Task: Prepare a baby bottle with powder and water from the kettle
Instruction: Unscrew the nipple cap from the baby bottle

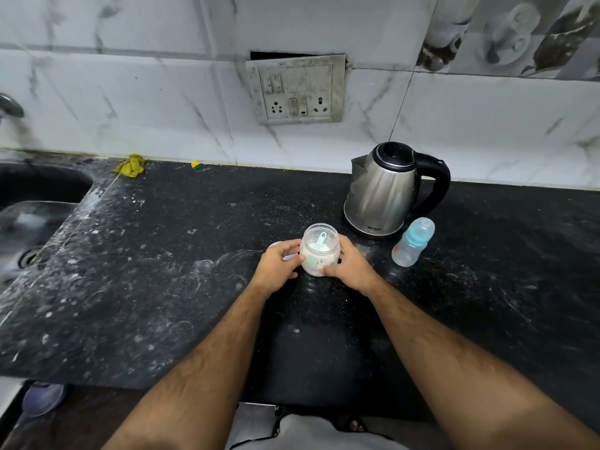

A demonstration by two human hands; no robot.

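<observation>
While both arms reach forward over the dark speckled tabletop (162,287), I note the clear powder jar (320,250) as my landmark, standing upright near the middle. My left hand (278,266) curls against the jar's left side, its grip closed on the jar wall with the thumb on the front. My right hand (349,263) wraps the jar's right side the same way, fingers pressed to the plastic, so both grips are gripping the jar. Jar mouth is open; a pale teal scoop (319,241) lies inside, resting on white powder (313,246).

Just left of the jar, mostly hidden behind my left hand, a pale round edge shows; I cannot tell what it is.

Behind and right of the jar stands the steel kettle (383,193), lid shut, black handle pointing away from the jar to the right, spout toward the wall. Right of the jar, just in front of the kettle, the baby bottle (412,242) stands with its teal collar and clear cap on; it looks empty.

Far left of the jar, the sink (35,190) is cut into the tabletop. Well behind the jar to the left, by the wall, lies a crumpled yellow cloth (131,165), with a small yellow-green scrap (195,165) nearer. On the tiled wall behind the jar sits a grimy switch panel (297,89).
</observation>
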